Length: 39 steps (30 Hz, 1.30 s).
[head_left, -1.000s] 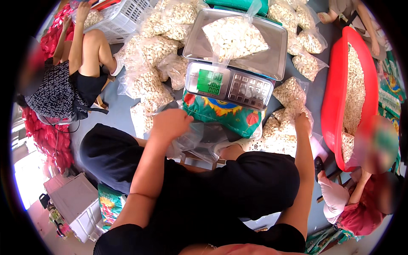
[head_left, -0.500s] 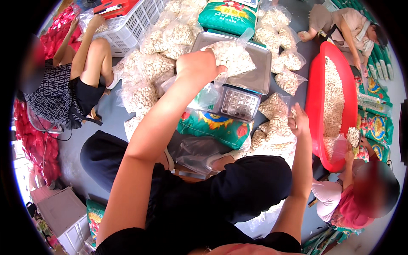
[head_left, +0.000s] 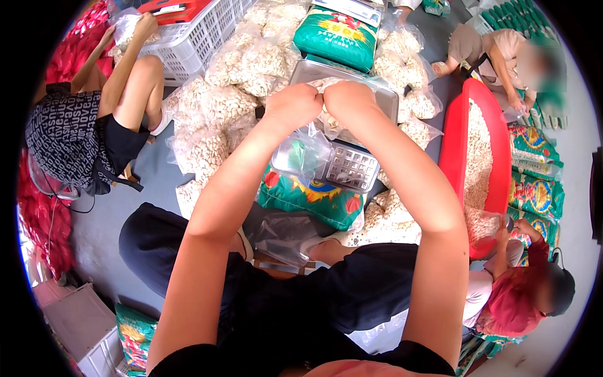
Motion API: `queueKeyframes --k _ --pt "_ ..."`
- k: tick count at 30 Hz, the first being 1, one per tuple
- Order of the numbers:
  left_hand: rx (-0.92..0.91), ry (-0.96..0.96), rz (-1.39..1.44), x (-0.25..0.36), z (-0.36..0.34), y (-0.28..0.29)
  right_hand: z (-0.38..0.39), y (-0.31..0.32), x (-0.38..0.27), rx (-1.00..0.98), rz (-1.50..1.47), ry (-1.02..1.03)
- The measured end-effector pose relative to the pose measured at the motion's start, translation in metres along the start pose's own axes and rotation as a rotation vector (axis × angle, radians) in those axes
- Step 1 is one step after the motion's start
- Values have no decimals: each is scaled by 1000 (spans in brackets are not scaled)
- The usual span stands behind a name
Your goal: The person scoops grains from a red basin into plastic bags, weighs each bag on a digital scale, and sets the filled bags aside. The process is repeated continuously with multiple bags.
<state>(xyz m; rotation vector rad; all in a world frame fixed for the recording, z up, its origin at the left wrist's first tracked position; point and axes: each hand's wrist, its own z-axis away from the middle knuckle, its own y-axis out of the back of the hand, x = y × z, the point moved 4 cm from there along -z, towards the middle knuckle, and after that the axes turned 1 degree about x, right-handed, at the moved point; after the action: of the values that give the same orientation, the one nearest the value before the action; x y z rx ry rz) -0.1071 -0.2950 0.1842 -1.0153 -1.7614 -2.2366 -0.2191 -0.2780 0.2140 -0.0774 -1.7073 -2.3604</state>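
Observation:
My left hand (head_left: 294,103) and my right hand (head_left: 348,102) meet over the steel tray (head_left: 388,107) of a scale, both closed on the upper plastic of a clear bag of pale seeds (head_left: 330,122), which my hands partly cover. Loose clear plastic (head_left: 308,147) hangs over the scale's display, while its keypad (head_left: 352,166) stays visible. The scale rests on a green printed sack (head_left: 308,201). Empty clear plastic bags (head_left: 282,232) lie between my knees.
Filled bags (head_left: 220,103) heap around the scale, beside a white crate (head_left: 191,50) and another green sack (head_left: 336,38). A red tub of seeds (head_left: 450,157) stands right. Co-workers sit left (head_left: 63,132), lower right (head_left: 515,295) and upper right (head_left: 496,56); red bags (head_left: 44,232) pile left.
My left hand rose from near my knees to the bag on the scale; my right hand then left the right-side bags and joined it there. The view has shifted slightly.

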Motion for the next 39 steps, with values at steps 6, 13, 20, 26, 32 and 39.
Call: queueKeyframes --k 6,13,20,26,32,39 --pt "-95 -11 -20 -1 38 9 -36 -10 22 102 -177 -188" --pt "-261 -47 -54 1 197 -9 -54 -39 50 247 -125 -155" --pt "-528 -43 -124 -43 281 -98 -34 -23 52 279 -146 -185" --pt "-635 -42 -114 -58 277 -125 -1 -7 39 256 -140 -149" --pt "-697 -57 -46 -51 270 -143 5 -5 37 158 -26 -91" --pt "-750 -44 0 -49 265 -150 -38 -54 14 -49 51 -250"
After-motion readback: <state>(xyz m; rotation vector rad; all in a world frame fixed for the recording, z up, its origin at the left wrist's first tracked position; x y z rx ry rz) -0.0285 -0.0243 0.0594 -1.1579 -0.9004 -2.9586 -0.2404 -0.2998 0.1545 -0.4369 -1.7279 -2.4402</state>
